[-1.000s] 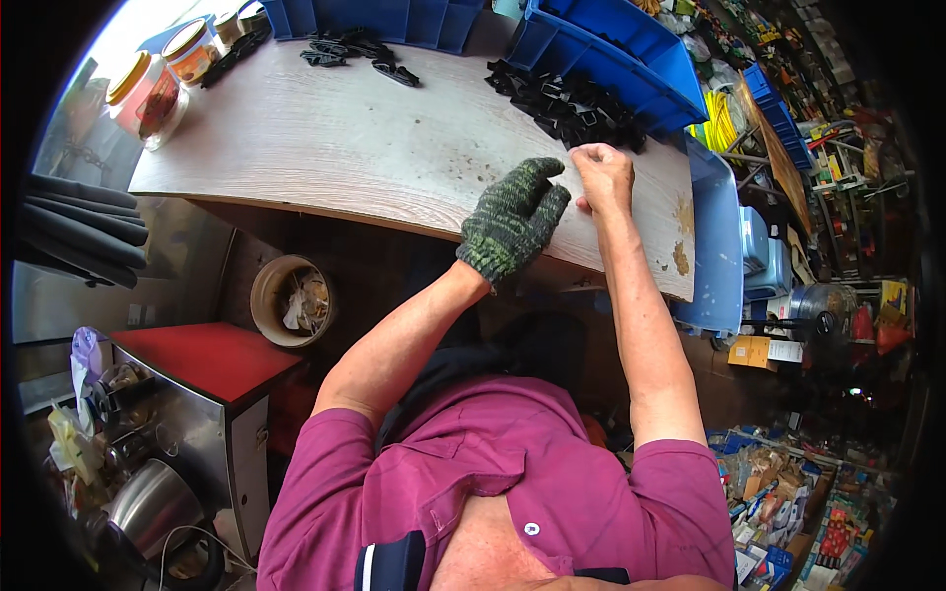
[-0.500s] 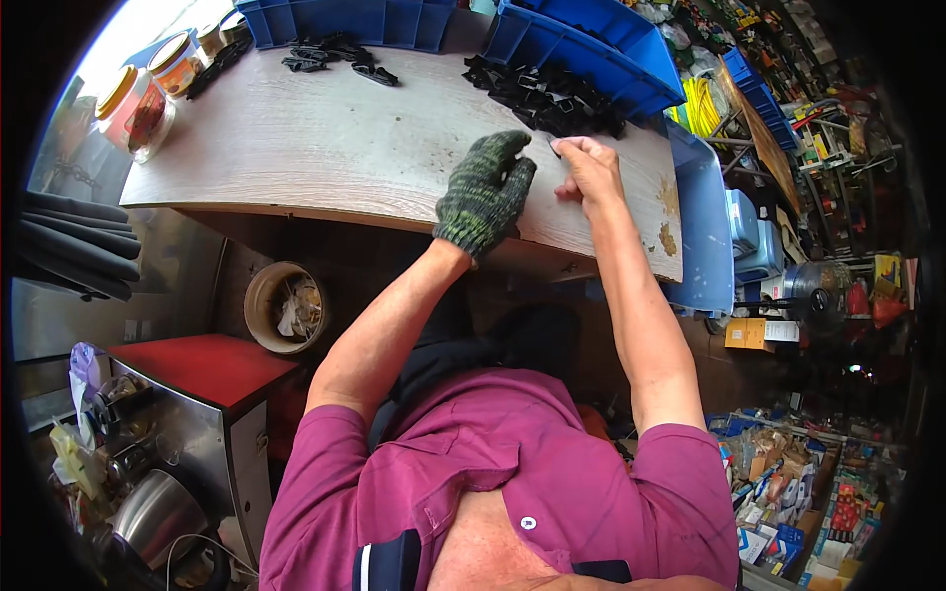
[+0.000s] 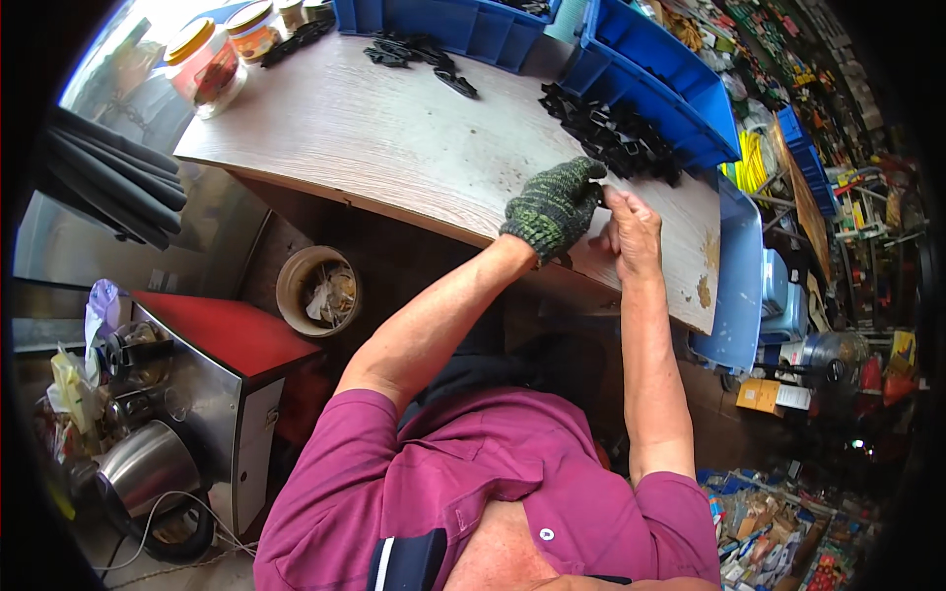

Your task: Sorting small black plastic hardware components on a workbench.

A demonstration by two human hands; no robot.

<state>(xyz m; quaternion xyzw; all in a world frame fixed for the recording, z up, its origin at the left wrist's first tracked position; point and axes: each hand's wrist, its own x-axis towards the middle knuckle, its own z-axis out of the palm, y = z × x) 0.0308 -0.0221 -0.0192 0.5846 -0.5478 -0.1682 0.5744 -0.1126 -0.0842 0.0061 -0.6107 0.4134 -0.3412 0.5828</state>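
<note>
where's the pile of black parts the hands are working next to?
In the head view, the pile of black parts lies at the table's far right, against the blue bin, just beyond the gloved left hand and bare right hand.
</note>
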